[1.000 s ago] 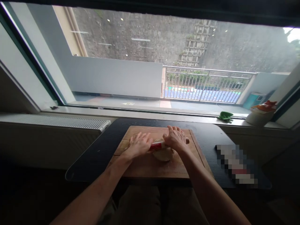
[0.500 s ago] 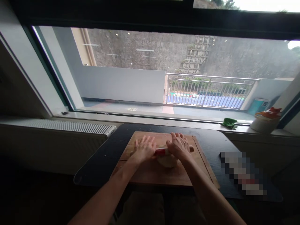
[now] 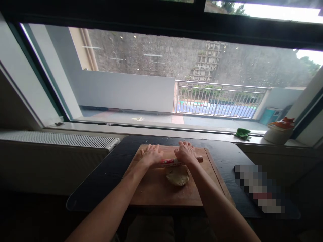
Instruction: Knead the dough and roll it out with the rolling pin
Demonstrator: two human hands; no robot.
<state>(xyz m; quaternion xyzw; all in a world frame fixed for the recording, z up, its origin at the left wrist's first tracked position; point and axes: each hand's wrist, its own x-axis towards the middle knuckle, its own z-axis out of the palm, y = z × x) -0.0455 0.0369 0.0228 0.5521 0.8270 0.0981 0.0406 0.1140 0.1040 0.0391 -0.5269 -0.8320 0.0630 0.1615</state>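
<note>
A wooden rolling pin with a red and white label lies across the wooden cutting board. My left hand rests over its left part, fingers bent forward across it and hiding that end. Toward the other end, my right hand is wrapped over the pin, whose tip sticks out to the right. On the near side of the pin sits a flattened round of pale dough. Its far edge lies close to the pin; I cannot tell whether they touch.
The board lies on a black table. A blurred-out flat object is at the table's right. On the sill are a green cloth-like item and a pale container with something orange on top. A radiator stands at left.
Both hands have pushed the rolling pin away from me, from over the dough to its far edge. More of the dough now shows. The view has shifted slightly.
</note>
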